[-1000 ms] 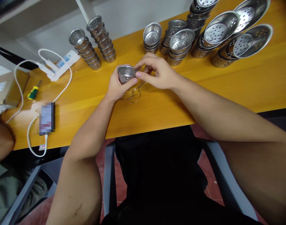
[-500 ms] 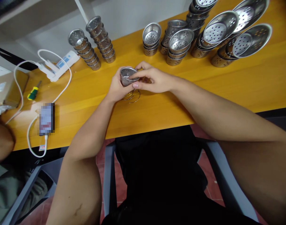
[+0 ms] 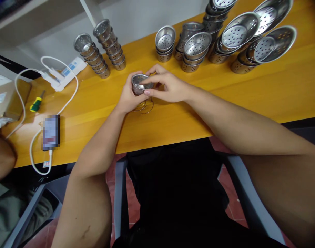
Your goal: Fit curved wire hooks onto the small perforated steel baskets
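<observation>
A small steel cup with holes [image 3: 139, 89] is held above the yellow table, its mouth facing up. My left hand [image 3: 126, 97] curls around its left and near sides, closed on it. From the right, my right hand [image 3: 170, 86] grips the cup's rim, with the index finger reaching over the mouth and the thumb against the near edge. Its other fingers are partly hidden behind the hand. Just below the cup, several thin wire rings [image 3: 146, 109] show near my left wrist; whether they touch the cup I cannot tell.
Stacks of perforated cups [image 3: 97, 61] stand back left, and more cups [image 3: 196, 55] and wider flared ones [image 3: 235, 36] back right. Leftward are a power strip [image 3: 72, 70], a screwdriver [image 3: 36, 104], a cabled phone [image 3: 51, 132] and a box [image 3: 14, 103]. Another person's arm [image 3: 2, 155] shows.
My right index finger has shifted slightly at the cup's mouth, and more of the perforated bottom shows. Both hands stay on the cup. The whole view has moved a little.
</observation>
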Demonstrator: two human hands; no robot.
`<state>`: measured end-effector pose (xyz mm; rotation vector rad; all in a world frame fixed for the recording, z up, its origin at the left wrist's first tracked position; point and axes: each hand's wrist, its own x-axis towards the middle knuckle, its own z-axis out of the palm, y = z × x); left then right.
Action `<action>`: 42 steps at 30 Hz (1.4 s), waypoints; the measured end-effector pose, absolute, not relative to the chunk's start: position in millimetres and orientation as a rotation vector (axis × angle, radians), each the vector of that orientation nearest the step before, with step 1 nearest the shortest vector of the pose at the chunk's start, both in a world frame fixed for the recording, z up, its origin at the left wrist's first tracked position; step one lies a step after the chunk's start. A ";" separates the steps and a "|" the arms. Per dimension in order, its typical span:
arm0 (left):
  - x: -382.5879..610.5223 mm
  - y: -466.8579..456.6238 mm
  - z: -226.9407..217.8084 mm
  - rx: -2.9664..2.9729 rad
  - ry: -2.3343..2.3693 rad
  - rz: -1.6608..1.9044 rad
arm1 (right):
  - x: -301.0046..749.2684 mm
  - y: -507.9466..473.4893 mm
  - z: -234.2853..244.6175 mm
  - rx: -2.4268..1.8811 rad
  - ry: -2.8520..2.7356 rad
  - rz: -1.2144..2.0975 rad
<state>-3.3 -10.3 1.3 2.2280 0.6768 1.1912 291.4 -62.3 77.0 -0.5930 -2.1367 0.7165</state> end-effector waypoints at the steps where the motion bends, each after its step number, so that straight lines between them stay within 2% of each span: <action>1: -3.5 -8.1 -1.7 2.232 0.664 1.189 | 291.6 -62.7 77.8 -0.603 -2.119 0.712; 7: -0.3 0.9 -14.8 2.276 0.590 1.183 | 292.6 -63.2 83.3 -0.669 -2.057 0.711; 11: -0.2 -4.1 -10.8 2.232 0.725 1.173 | 296.7 -53.5 79.8 -0.734 -1.994 0.686; 15: -0.7 -15.8 -0.6 2.129 0.989 1.101 | 318.8 -23.9 60.5 -0.912 -1.925 0.539; 20: 1.9 -21.2 2.9 2.077 1.030 1.100 | 348.3 10.7 26.6 -1.031 -1.835 0.385; 29: -2.4 -23.8 9.5 2.163 0.987 1.042 | 355.4 17.9 1.6 -0.982 -1.873 0.427; 32: -1.2 -27.0 13.4 2.173 0.964 1.050 | 348.8 6.5 11.1 -0.932 -1.905 0.408; 37: -0.2 -30.6 18.2 2.162 0.984 1.042 | 327.3 -29.8 54.3 -0.868 -1.969 0.361; 42: 0.4 -31.2 17.1 2.175 0.950 1.063 | 305.9 -42.4 67.1 -0.841 -2.094 0.554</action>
